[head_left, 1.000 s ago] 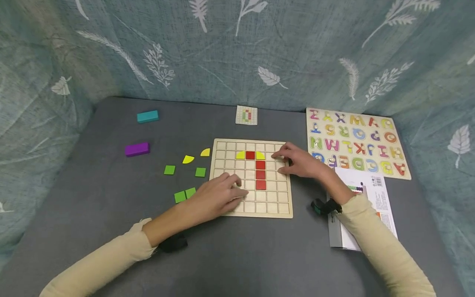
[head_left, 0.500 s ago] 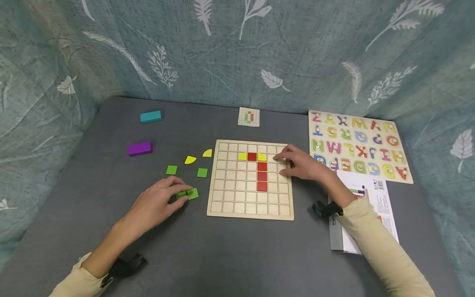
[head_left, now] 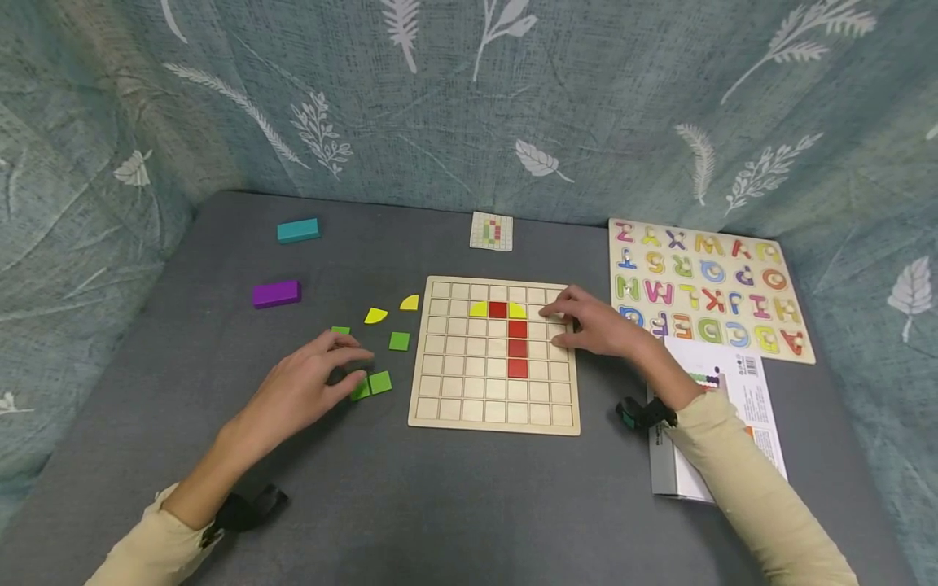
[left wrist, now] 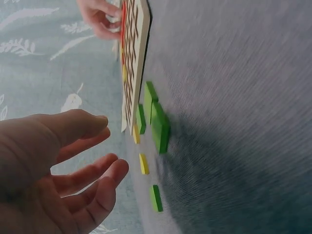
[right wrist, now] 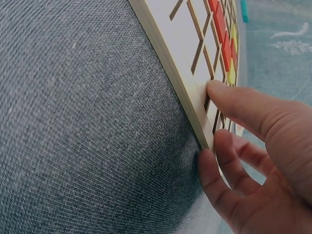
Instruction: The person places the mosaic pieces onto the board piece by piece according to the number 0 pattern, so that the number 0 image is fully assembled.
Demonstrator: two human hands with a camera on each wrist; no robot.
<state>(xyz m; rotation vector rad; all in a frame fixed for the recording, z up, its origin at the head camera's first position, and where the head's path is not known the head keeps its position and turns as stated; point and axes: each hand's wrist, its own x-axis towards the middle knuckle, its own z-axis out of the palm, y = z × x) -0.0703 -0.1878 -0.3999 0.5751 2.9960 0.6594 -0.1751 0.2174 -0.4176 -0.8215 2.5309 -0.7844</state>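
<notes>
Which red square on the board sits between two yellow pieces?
The topmost red square: a yellow piece flanks it on either side. The other three red squares form a column below.

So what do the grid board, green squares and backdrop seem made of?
Grid board: probably unpainted wood with a smooth finish, pale tan on face and edge. Green squares: smooth painted wood or plastic, can't tell which; even green covers tops and sides. Backdrop: woven fabric, matte, hanging in soft creases.

Wooden grid board flat; four red squares on it; green squares left.
</notes>
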